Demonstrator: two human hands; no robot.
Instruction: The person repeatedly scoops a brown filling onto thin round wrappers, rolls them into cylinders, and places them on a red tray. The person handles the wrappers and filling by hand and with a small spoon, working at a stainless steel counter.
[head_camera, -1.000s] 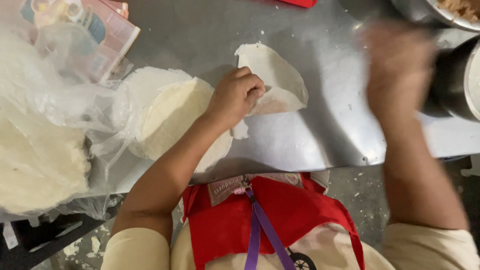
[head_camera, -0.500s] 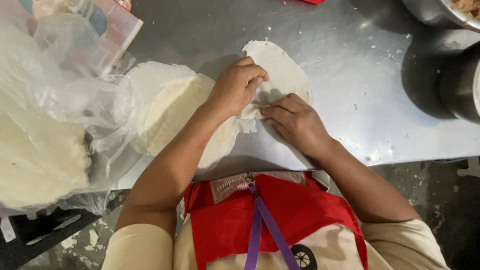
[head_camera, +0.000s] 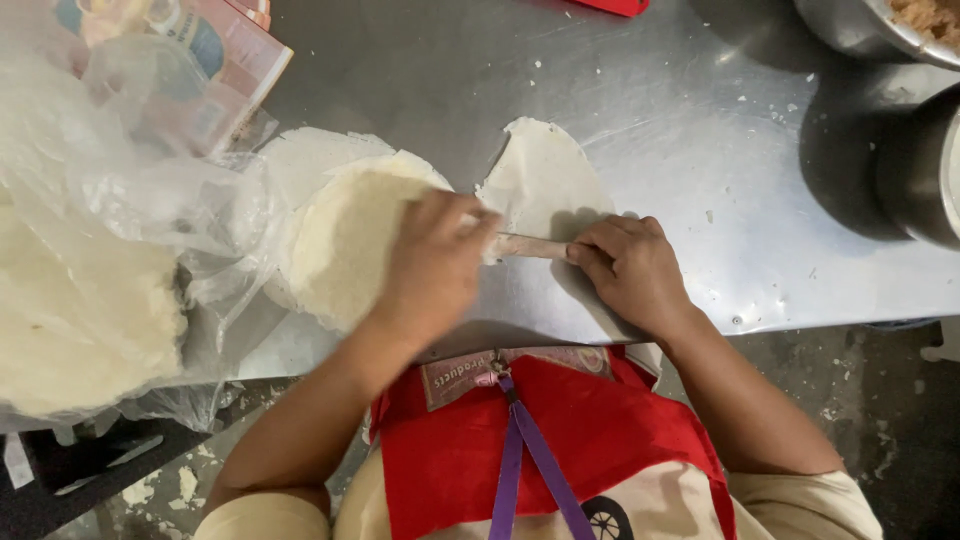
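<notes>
Both hands are on the wrapper (head_camera: 545, 175), which lies flat on the steel table (head_camera: 700, 150) right at the near edge. Its near side is rolled up into a tight tube (head_camera: 530, 246). Your left hand (head_camera: 435, 260) pinches the tube's left end & your right hand (head_camera: 630, 270) presses the right end, fingers curled over it. The hands are apart, w/ a short stretch of roll showing between them.

Tips for this roll:
- Keep pressure even on both ends, else the tube looks likely to go cone-shaped.
- Roll away from you w/ fingertips, not palms; the sheet looks thin & prob. tears easily.
- Can't tell if filling is inside, it's hidden, so don't squeeze hard.
- Watch the ragged far edge of the sheet.

The stack of wrappers (head_camera: 345, 230) sits just left of your left hand, half on the plastic bag (head_camera: 110, 200). The metal pots (head_camera: 900, 120) are well apart, far right.
</notes>
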